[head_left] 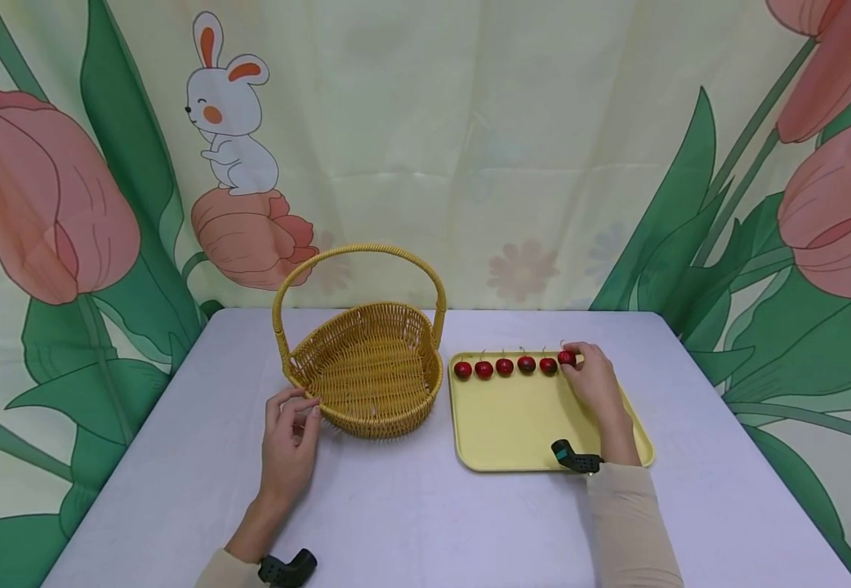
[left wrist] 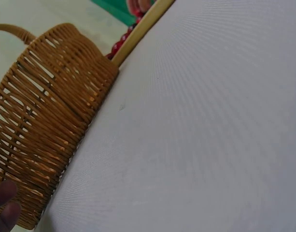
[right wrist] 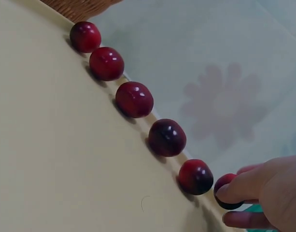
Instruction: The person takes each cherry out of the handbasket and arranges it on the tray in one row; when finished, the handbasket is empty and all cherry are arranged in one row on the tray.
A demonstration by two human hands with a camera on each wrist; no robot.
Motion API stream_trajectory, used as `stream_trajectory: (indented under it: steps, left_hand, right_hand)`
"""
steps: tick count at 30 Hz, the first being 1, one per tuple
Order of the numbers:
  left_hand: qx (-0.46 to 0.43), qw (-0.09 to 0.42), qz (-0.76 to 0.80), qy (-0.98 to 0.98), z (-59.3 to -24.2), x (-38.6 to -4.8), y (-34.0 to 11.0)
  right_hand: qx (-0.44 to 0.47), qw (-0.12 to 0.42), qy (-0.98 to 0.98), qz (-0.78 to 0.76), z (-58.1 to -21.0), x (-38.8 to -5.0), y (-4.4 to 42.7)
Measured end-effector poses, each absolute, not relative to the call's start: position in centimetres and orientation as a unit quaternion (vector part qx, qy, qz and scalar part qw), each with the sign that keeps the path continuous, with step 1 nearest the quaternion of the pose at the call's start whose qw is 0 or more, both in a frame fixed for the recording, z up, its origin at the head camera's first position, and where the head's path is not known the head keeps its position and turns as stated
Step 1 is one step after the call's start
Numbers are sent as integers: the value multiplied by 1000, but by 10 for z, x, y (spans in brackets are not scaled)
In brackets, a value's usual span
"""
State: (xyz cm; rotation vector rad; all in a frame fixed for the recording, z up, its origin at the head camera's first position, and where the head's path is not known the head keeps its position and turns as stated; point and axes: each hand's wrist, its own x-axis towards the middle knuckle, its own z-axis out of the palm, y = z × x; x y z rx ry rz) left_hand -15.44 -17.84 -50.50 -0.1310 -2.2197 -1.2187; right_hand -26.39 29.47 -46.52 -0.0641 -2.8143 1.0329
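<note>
A dark red cherry is pinched between the thumb and fingers of my right hand, at the far right end of a row. Several more cherries line the back edge of a yellow tray, stems upward. The right wrist view shows the held cherry beside the last one in the row. At the front left of a wicker basket, my left hand has its fingers loosely bent against the rim. Its fingertips appear by the basket's outer wall.
The basket's tall arched handle rises above its rim, left of the tray. A white cloth covers the table. Behind it hangs a curtain printed with a rabbit and tulips.
</note>
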Motion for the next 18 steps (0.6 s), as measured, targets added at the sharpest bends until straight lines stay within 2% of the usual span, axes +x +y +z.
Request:
stream_trajectory:
  steps: [18]
  left_hand:
    - [-55, 302, -459, -833, -506, -155, -178]
  right_hand:
    - [-35, 56, -942, 329, -473, -264, 297]
